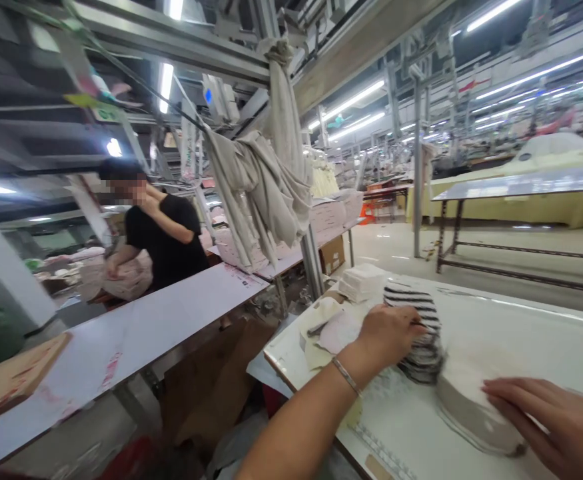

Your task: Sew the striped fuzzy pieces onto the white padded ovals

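Touching black-striped cloth (422, 362): left grip (388, 331) curled, hold unclear; right grip (551, 415) unclosed against white stack (472, 400).

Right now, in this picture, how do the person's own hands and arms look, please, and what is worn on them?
The left hand is ungloved, with a thin, silver-coloured bracelet around the wrist; no sleeve shows on the left forearm. The right hand is also ungloved, but the frame edge cuts it off, so its sleeve cannot be judged.
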`<state>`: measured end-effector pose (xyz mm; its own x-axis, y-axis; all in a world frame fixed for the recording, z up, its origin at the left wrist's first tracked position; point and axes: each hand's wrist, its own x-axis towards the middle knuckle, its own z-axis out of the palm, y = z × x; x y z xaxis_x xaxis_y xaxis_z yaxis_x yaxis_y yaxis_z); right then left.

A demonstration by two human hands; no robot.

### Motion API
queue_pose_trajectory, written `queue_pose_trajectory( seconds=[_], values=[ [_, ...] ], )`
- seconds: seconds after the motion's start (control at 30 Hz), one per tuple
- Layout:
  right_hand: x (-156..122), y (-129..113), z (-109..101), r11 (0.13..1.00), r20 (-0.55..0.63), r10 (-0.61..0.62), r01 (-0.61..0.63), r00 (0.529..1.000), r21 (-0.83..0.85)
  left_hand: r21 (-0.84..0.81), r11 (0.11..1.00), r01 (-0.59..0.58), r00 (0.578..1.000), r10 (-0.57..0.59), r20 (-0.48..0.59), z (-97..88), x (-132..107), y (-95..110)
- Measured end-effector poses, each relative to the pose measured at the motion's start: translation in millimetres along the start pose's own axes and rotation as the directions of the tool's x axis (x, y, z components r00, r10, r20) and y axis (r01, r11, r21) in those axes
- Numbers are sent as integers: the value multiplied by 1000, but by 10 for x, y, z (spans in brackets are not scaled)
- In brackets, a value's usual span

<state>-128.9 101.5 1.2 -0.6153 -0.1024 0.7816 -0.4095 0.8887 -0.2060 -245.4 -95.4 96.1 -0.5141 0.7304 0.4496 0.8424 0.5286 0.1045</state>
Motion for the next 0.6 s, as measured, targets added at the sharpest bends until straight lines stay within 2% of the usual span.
queue_pose_trajectory(
  seconds=[0.1,0.13,0.2,0.3,0.47,0.6],
  values=[
    [167,-303,-310,976,144,170,-187,975,110,-82,997,5,1000,-7,-25,22,-12,53],
    [218,-381,-365,968,165,213,-231,963,94,-114,993,9,999,-14,-41,40,-9,57],
    [286,-443,-401,947,187,310,-321,932,29,-174,985,7,997,-20,-74,89,16,33],
    [295,-391,-396,903,175,424,-429,889,-13,-227,974,-21,997,2,-83,146,68,-24],
    [260,-342,-427,862,132,496,-505,858,42,-228,973,-27,999,19,-39,108,86,-27],
    [236,-324,-425,845,206,492,-521,846,119,-211,977,-4,1000,0,-20,98,104,-12]
  ],
)
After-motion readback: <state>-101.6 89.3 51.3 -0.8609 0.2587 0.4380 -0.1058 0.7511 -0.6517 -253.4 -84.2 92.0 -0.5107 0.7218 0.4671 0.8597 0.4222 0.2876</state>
